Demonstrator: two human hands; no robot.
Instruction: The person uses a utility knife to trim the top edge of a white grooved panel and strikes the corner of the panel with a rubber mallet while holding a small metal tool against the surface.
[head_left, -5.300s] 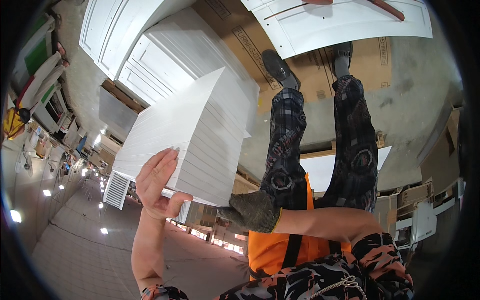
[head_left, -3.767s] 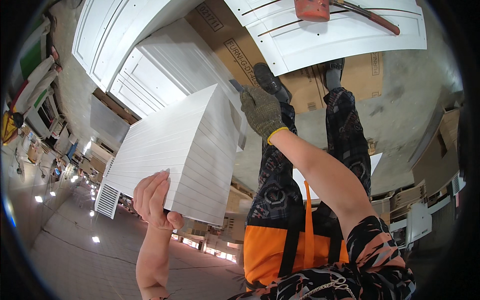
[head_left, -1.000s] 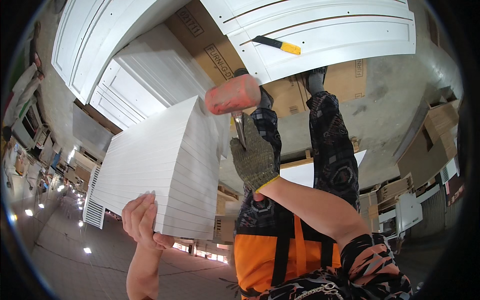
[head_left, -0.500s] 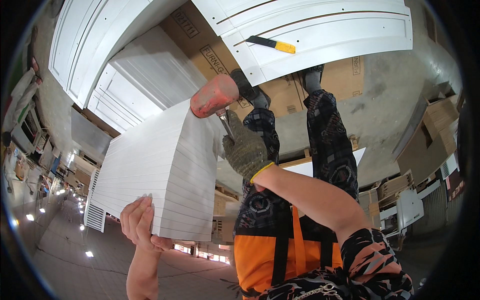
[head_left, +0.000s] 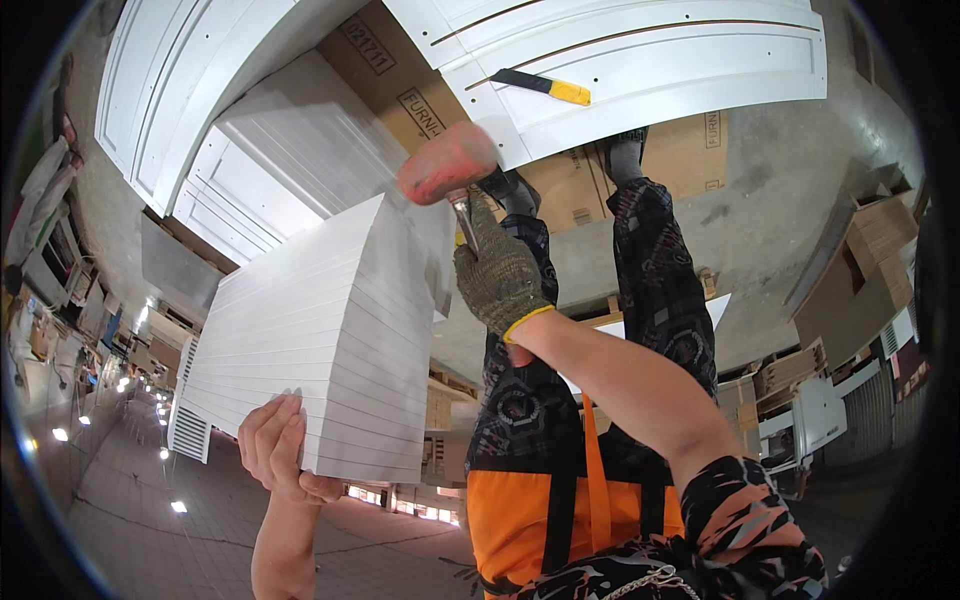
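Note:
My right hand (head_left: 500,275), in a grey-green knit glove with a yellow cuff, grips the shaft of a mallet with a worn red head (head_left: 448,163). The head is slightly blurred, just above the upper corner of a white grooved furniture piece (head_left: 285,310). That piece has two grooved faces meeting at an edge. My bare left hand (head_left: 275,448) holds its lower corner, fingers on the broad face and thumb underneath. The far side of the piece is hidden.
A yellow and black utility knife (head_left: 570,94) lies on a white slotted panel (head_left: 720,75) ahead. More white panels (head_left: 240,185) stand at the left on flat cardboard (head_left: 650,165). Cardboard boxes (head_left: 860,270) are at the right. My legs are close behind the mallet.
The mallet has risen off the white piece's upper edge, moving up and slightly right with my right hand. My left hand and the grooved piece have hardly moved.

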